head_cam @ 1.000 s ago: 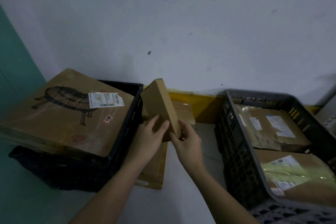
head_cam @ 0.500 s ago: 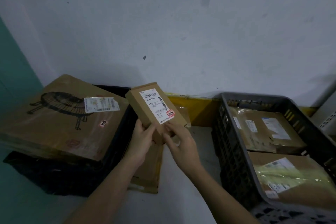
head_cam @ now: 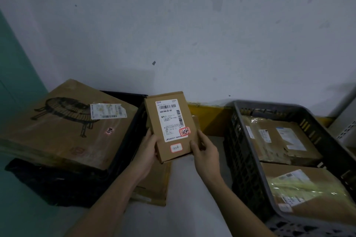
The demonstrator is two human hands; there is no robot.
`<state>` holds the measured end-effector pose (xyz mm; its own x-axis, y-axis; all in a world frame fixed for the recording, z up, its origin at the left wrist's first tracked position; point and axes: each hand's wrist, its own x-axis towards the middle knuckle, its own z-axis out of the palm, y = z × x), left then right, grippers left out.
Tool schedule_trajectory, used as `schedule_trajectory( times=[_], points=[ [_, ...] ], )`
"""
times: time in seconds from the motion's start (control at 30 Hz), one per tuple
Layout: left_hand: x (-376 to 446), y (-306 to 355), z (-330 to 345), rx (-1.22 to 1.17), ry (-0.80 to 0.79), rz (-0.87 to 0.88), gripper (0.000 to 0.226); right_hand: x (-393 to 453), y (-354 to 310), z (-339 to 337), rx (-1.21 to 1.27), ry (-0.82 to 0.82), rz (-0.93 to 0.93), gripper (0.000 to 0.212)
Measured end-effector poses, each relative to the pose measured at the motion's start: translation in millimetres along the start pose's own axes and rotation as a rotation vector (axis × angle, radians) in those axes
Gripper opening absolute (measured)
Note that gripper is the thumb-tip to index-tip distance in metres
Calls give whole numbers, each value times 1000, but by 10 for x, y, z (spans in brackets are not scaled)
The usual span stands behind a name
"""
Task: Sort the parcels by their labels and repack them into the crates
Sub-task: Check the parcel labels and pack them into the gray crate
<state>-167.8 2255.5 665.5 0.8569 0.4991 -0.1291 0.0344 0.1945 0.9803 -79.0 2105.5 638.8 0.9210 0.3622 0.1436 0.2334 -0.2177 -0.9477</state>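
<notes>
Cardboard, plain brown, makes up the small parcel (head_cam: 171, 127) held up in the middle of the view, its face turned toward the camera so the white shipping label (head_cam: 170, 119) with barcodes shows, along with a red-bordered stamp at the label's lower right corner and a small red-edged sticker (head_cam: 176, 148) below it. The left hand (head_cam: 147, 152) grips the parcel's lower left edge, thumb on the front and fingers curled behind; the right hand (head_cam: 205, 153) holds the lower right edge the same way, thumb lying along the front. The parcel is in the air, above the pale floor (head_cam: 185, 217) and between two crates. To the left, a black crate (head_cam: 123, 159) carries a large flat carton (head_cam: 63, 123) printed with a round grill-like drawing and bearing its own label; the carton lies tilted across the crate's top. Below the hands, another flat brown box (head_cam: 154, 184) leans beside that crate. To the right, a grey slatted crate (head_cam: 244, 159) holds two taped brown parcels, one farther (head_cam: 279, 138) and one nearer (head_cam: 308, 194), both with labels. A yellow strip (head_cam: 208, 113) runs along the foot of the white wall.
</notes>
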Motion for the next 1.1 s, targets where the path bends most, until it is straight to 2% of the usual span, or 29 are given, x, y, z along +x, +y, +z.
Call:
schedule_trajectory(
  times=[0.13,0.37,0.57,0.7,0.97,1.1],
  points=[
    [-63,55,-36,94,-96,-75,51,3,-46,-21,56,43,-14,43],
    [-24,36,-68,80,18,-7,41,-11,-124,-30,116,12,13,40],
    [10,30,57,87,-9,16,43,-12,-95,-174,129,58,25,48],
    [30,67,273,81,-45,6,44,53,-20,-366,123,107,16,48],
    [111,40,1058,32,-2,75,71,278,176,-1139,159,85,5,37],
    [143,-107,1551,13,65,95,56,358,320,-1585,179,52,53,37]
  ],
)
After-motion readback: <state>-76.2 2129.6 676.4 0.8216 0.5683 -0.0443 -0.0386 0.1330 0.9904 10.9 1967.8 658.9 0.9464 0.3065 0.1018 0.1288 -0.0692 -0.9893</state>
